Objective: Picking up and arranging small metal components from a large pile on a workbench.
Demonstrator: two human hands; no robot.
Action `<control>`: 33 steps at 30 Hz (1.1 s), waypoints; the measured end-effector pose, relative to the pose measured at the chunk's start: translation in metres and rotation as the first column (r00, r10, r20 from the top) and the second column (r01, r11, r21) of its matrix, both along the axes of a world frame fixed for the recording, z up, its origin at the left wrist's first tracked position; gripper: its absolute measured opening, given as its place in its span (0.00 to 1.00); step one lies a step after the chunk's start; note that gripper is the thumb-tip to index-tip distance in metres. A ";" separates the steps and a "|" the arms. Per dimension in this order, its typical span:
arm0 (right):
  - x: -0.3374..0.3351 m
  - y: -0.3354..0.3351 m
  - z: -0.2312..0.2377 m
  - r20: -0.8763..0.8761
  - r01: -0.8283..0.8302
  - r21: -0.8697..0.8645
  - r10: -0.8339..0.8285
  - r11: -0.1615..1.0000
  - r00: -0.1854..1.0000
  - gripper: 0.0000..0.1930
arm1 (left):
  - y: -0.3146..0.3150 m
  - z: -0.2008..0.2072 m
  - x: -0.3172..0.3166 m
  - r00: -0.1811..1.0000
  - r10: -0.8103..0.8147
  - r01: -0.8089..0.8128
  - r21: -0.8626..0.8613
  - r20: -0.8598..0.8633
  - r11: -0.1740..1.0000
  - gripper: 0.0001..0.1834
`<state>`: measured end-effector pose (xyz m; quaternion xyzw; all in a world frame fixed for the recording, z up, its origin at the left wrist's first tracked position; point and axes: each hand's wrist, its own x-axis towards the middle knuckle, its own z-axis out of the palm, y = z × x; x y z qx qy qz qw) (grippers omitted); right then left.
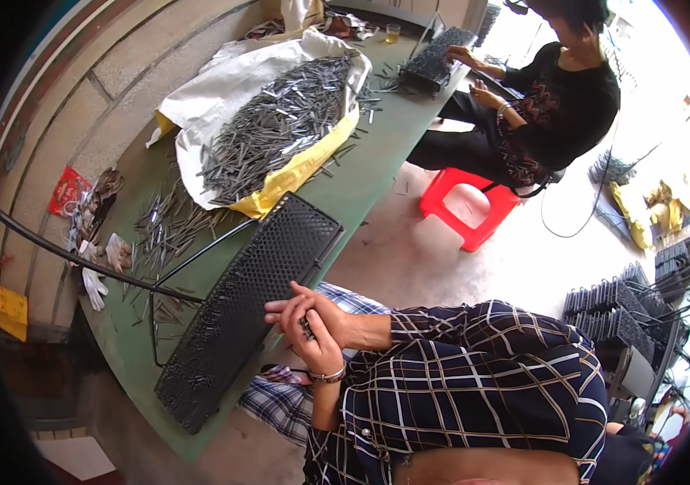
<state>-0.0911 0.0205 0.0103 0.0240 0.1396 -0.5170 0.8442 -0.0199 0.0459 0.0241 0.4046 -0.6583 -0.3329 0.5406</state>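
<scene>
My left hand, with a bracelet at its wrist, is closed on a bunch of small dark metal pieces; their ends show by the thumb. Against it lies my right hand, fingers stretched out and partly hidden behind the left. Both hands are over the near edge of a long black perforated rack. The rack lies slanted on the green table, its holes in close rows; many in its lower part look filled with dark pieces.
Beyond the rack, a white and yellow sack lies open, heaped with metal pieces. Loose pieces and gloves lie at left. Another person works at a similar rack, near a red stool. Racks stand at right.
</scene>
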 end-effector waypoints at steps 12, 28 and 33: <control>-0.079 0.050 0.100 -0.428 -0.286 -0.851 -0.897 0.440 -0.107 0.17 | -0.001 0.018 0.041 0.578 0.142 0.494 0.483 -0.804 0.723 0.13; -0.029 0.011 0.034 -0.843 -0.552 -0.511 -0.511 0.659 0.170 0.18 | 0.015 -0.007 0.058 0.755 0.055 0.568 0.693 -0.654 0.444 0.15; -0.025 0.024 0.018 -0.881 -0.576 -0.465 -0.417 0.672 0.224 0.15 | 0.026 -0.013 0.065 0.782 0.013 0.575 0.729 -0.623 0.372 0.14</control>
